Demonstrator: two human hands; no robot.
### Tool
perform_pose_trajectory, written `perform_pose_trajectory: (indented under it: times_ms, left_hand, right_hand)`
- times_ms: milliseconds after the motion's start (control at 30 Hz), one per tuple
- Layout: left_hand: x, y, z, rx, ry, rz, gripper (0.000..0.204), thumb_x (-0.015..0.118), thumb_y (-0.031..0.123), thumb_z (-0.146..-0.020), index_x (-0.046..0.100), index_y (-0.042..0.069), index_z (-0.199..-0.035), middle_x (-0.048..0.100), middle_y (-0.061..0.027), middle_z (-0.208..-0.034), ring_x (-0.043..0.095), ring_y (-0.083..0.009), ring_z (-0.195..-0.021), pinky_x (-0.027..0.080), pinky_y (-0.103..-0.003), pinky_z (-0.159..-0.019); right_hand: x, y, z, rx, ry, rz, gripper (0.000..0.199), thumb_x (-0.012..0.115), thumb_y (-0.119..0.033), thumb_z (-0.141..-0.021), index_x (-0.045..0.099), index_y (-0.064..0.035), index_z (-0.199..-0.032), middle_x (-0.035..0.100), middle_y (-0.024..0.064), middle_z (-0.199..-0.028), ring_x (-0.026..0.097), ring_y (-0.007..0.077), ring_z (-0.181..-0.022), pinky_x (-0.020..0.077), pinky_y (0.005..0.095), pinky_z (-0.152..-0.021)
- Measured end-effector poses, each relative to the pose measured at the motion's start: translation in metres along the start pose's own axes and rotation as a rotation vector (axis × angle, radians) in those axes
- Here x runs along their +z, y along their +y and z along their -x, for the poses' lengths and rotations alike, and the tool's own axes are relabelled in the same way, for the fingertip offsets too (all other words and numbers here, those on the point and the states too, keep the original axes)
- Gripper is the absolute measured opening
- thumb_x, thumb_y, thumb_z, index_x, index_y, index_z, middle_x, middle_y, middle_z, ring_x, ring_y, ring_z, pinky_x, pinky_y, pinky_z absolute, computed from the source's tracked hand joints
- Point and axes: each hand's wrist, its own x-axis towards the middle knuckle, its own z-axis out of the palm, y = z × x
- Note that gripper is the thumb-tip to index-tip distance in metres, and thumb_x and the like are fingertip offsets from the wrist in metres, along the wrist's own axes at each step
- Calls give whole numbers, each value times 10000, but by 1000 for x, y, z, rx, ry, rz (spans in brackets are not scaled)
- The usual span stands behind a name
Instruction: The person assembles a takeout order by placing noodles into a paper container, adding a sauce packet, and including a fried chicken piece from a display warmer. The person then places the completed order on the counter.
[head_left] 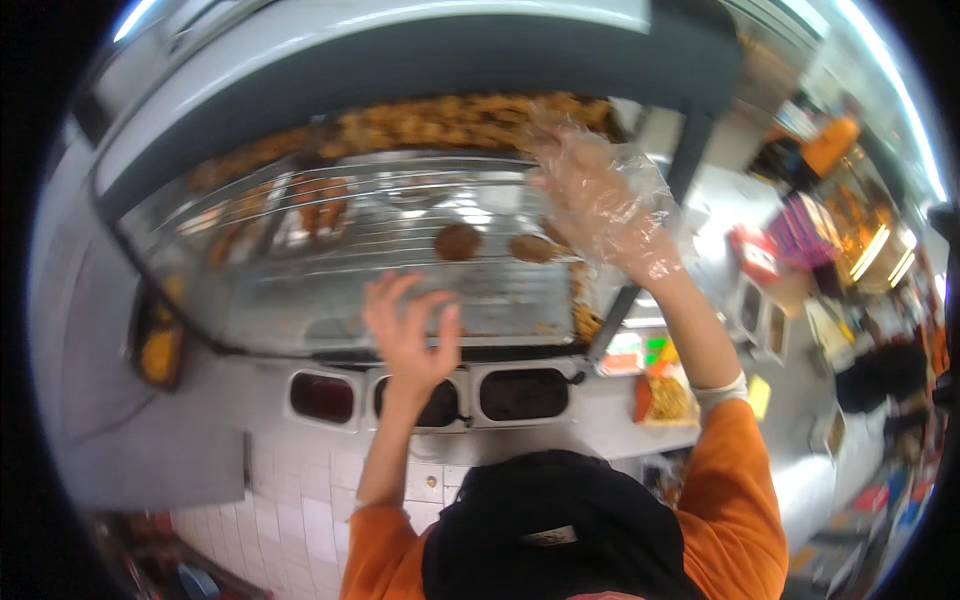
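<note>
My left hand (412,328) is bare and raised at the front of a heated display cabinet, fingers spread, nothing in it. My right hand (598,190), inside a loose clear plastic glove, reaches into the cabinet at the right. Its fingertips lie near a long row of golden fried pieces (430,128) at the back; motion blur and the crinkled plastic hide whether they grip anything. Two round brown patties (457,241) rest on the wire rack (370,262) between my hands, with part of another beside the glove. Farther left on the rack are reddish-brown cooked pieces (318,205).
Three metal containers of dark sauce (523,393) line the cabinet's front. To the right, an orange packet of food (664,398) sits on the steel counter (790,430). A dark frame post (690,150) stands beside my right arm. A person in orange (832,145) is at the far right.
</note>
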Motion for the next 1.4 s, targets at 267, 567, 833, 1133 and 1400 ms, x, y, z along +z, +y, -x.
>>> perform_pose_trajectory:
  times_ms: [267, 567, 833, 1133, 1400]
  left_hand:
    - [-3, 17, 19, -305, 29, 425, 86, 548, 61, -864, 570, 2, -922, 568, -134, -983, 526, -251, -936, 393, -336, -870]
    - [33, 49, 47, -416, -133, 684, 50, 484, 22, -906, 518, -5, -930, 532, -84, -918, 520, -163, -873, 412, -288, -848]
    - [50, 64, 65, -543, -42, 796, 65, 516, 66, -926, 526, 2, -931, 551, -64, -873, 531, -131, -806, 418, -260, -791]
    - [27, 48, 89, -650, 134, 727, 72, 532, 69, -919, 537, 3, -948, 560, -60, -896, 537, -123, -748, 436, -245, -731]
    - [8, 35, 95, -685, 204, 649, 95, 529, 109, -935, 536, 17, -953, 557, -64, -904, 530, -120, -747, 433, -246, -719]
  right_hand:
    - [-73, 126, 281, 1008, 41, -588, 186, 562, -135, -900, 649, 20, -846, 655, 96, -785, 592, 122, -708, 473, 312, -646]
    - [55, 118, 591, 1409, -338, 67, 307, 473, -302, -834, 678, -101, -944, 665, 171, -916, 634, 336, -856, 480, 457, -758]
    - [52, 109, 559, 1435, -573, 147, 268, 570, -257, -785, 633, -63, -959, 644, 197, -940, 620, 365, -869, 490, 471, -764]
    - [16, 186, 565, 1086, -571, 37, 197, 570, -198, -773, 673, -100, -909, 666, 121, -876, 621, 301, -814, 494, 402, -746]
    - [83, 283, 518, 1047, -103, -501, 92, 598, -143, -813, 640, -60, -817, 664, 68, -780, 629, 167, -634, 522, 301, -577]
